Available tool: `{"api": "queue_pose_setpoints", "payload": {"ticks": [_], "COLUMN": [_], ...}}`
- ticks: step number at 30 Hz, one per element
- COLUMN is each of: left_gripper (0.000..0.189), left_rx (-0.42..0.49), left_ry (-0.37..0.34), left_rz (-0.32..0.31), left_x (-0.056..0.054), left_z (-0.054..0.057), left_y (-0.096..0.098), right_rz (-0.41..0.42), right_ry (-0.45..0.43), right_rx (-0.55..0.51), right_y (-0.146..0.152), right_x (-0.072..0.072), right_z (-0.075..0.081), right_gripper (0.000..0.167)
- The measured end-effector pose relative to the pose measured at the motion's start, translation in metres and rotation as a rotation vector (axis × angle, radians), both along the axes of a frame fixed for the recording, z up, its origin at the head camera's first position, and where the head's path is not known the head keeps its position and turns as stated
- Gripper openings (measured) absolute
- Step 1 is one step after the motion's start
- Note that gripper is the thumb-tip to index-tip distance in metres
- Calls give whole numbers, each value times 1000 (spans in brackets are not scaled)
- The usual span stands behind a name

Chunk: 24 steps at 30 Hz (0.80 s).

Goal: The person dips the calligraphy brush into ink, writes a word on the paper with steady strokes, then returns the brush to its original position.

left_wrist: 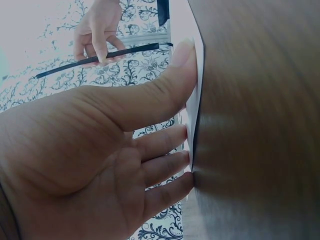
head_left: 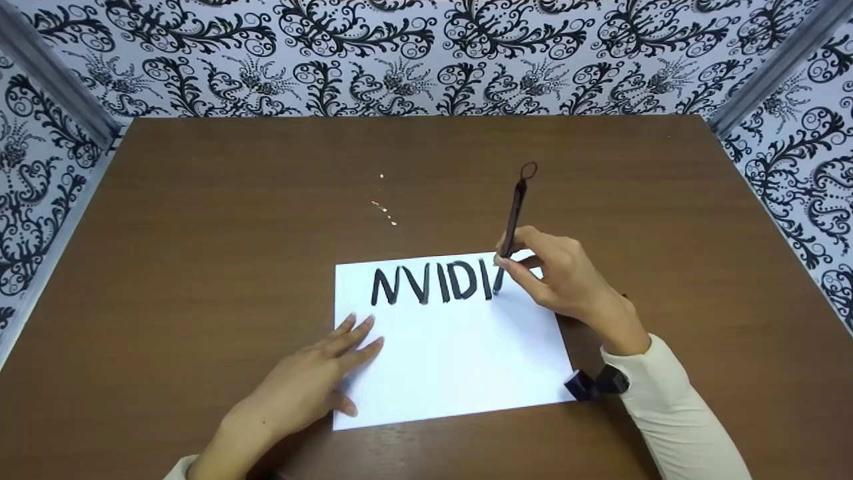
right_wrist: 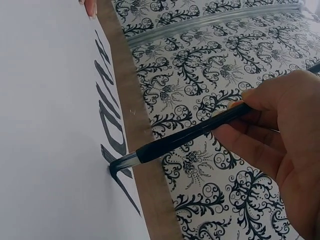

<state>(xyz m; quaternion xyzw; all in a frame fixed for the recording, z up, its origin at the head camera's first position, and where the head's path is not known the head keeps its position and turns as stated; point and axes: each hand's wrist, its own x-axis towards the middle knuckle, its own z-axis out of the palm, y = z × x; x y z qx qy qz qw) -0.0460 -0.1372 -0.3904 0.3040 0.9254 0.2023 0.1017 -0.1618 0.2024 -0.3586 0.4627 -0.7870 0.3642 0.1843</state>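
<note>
A white sheet of paper (head_left: 453, 360) lies on the brown table, with black brushed letters (head_left: 430, 283) reading "NVIDI" along its top. My right hand (head_left: 566, 277) pinches a slim black paintbrush (head_left: 513, 217) between thumb and fingers; a thin loop tops its handle. In the right wrist view the brush's dark, wet-looking tip (right_wrist: 114, 166) bends against the paper, at the end of a slanted black stroke (right_wrist: 127, 195) beside the last "I". My left hand (head_left: 306, 380) rests with spread fingers on the sheet's left edge, thumb near the lower left corner.
Small pale specks (head_left: 384, 211) lie on the table (head_left: 233, 200) beyond the paper. A small black blocky object (head_left: 596, 383) sits by the right sleeve, over the sheet's lower right corner. Black-and-white patterned panels (head_left: 400, 60) border the table at the back and sides.
</note>
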Motion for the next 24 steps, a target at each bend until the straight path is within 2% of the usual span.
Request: {"api": "queue_pose_setpoints", "payload": {"ticks": [6,15,19,24], "left_gripper": [83,83,82,82], "left_rx": [-1,0,5,10], "left_ry": [-5,-15,-10,-13], "left_rz": [3,2,-3,-5], "left_x": [0,0,0,0], "left_z": [0,0,-1,-1], "left_y": [0,0,-1,-1], "right_rz": [-9,-29,-76,-134], "right_ry": [-26,-7,29,73], "right_rx": [0,-34,-86,-90], "right_y": [0,2,6,10], "right_x": [1,-1,-2,-5], "right_z": [0,2,4,6], "right_gripper": [18,18,18,20]}}
